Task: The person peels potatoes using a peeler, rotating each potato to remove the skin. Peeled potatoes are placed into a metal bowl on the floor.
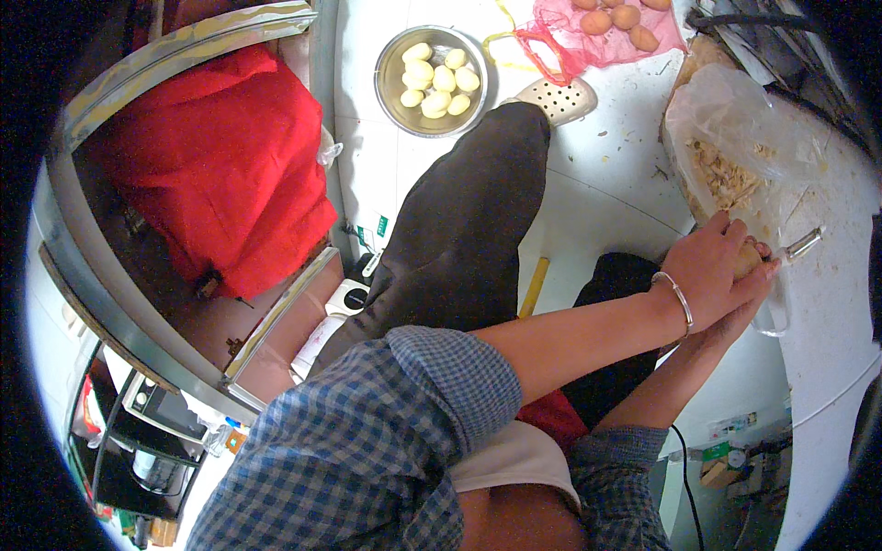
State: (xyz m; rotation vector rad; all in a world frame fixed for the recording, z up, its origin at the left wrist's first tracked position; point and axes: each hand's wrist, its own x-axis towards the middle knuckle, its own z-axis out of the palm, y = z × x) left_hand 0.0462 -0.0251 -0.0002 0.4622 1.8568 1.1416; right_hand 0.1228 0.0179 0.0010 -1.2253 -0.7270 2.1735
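My left hand [703, 272], with a bangle at the wrist, curls over a round brownish potato [747, 262] at the right. Crossing beneath it, my right hand [754, 293] is partly hidden, with fingertips at the potato's far side. A slim metal tool [803, 243], perhaps a peeler or knife, juts out beside the fingertips; which hand holds it cannot be told. Just beyond the hands lies a clear plastic bag [778, 148] with peelings [727, 175]. Peeled potatoes [444, 79] sit in a steel bowl [379, 82] at the top. Unpeeled potatoes [626, 16] lie on pink netting [610, 52].
A beige perforated clog [561, 100] is on the tiled floor beside the bowl. Scraps [623, 134] dot the floor. Red cloth [234, 158] fills a framed cabinet opening at left. A yellow stick [534, 286] lies between my legs. A black cable [689, 482] hangs at lower right.
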